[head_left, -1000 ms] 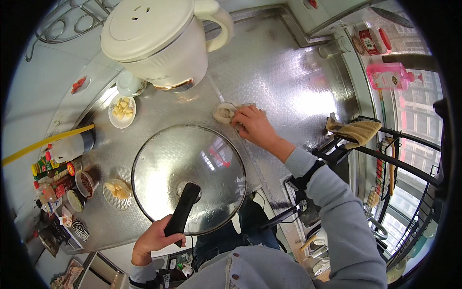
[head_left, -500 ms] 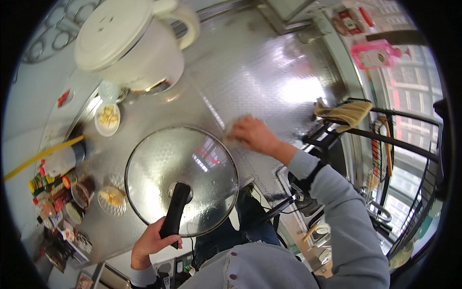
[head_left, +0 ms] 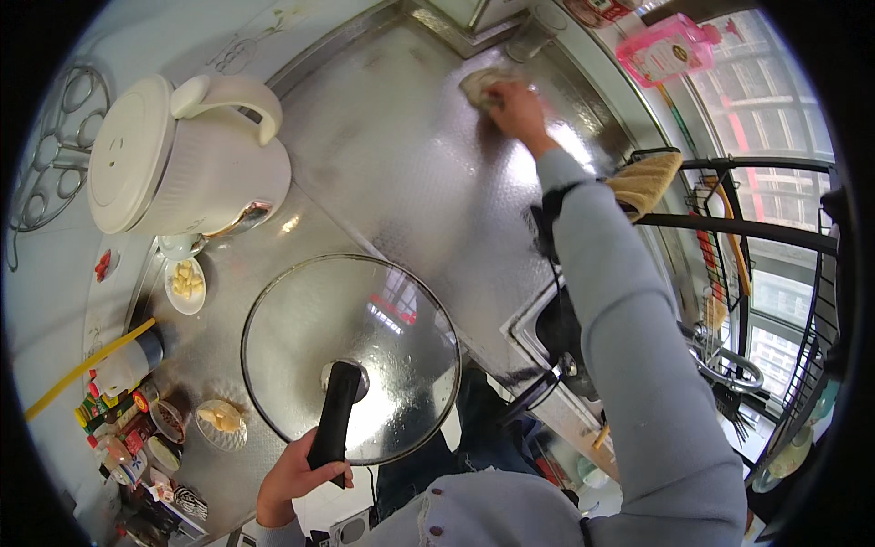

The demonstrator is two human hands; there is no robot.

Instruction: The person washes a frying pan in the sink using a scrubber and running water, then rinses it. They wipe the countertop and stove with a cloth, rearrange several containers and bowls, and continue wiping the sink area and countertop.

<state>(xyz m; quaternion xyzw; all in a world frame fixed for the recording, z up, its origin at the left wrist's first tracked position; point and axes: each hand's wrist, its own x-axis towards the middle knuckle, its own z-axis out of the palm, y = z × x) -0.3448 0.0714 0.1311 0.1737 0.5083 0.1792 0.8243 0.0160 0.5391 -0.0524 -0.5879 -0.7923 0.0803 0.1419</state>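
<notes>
My left hand [head_left: 296, 479] is closed round the black handle of a round glass pot lid [head_left: 296, 337], held with its glass toward the counter. Wet streaks and light reflections show on the glass. At the far part of the metal counter [head_left: 383, 155], my right hand [head_left: 519, 111] presses a pale, crumpled cloth [head_left: 478, 87] against the shiny surface. That arm is stretched far forward. Part of the cloth is hidden under the fingers.
A cream electric pot [head_left: 205, 182] stands at the left, by small dishes of chopped pale food [head_left: 187, 281] and yellowish food [head_left: 219, 417]. Seasoning bottles [head_left: 128, 456] crowd the left edge. A black rack [head_left: 738, 232] with a tan cloth [head_left: 645, 185] and a pink bottle [head_left: 665, 50] are right.
My right hand has slid the cloth forward and to the right, away from beside the lid to the counter's far part. My left hand keeps hold of the lid, nearly in place.
</notes>
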